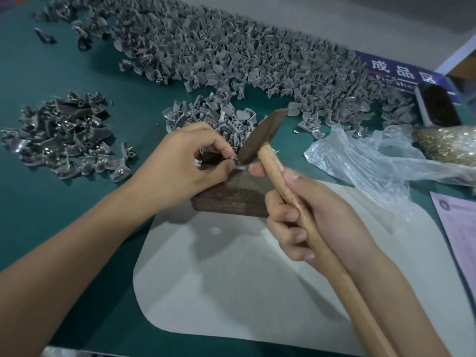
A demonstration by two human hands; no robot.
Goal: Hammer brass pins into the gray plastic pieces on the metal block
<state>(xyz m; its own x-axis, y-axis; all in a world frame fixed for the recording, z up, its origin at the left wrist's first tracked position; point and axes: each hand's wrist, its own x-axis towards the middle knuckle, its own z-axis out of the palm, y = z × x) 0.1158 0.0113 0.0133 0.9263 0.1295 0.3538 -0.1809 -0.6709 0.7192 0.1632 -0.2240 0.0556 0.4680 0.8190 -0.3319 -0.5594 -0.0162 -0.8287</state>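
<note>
Your left hand [185, 155] pinches a gray plastic piece [235, 162] on the dark metal block [231, 194]; your right hand [309, 220] grips the smooth wooden hammer [260, 135].

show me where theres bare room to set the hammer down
Best is the white mat in front of the metal block, bare between both forearms. Bare green table also lies left of the left hand, below the dark pile of finished pieces. Crowded: the gray pieces across the back, and the plastic bag and paper at right.
</note>
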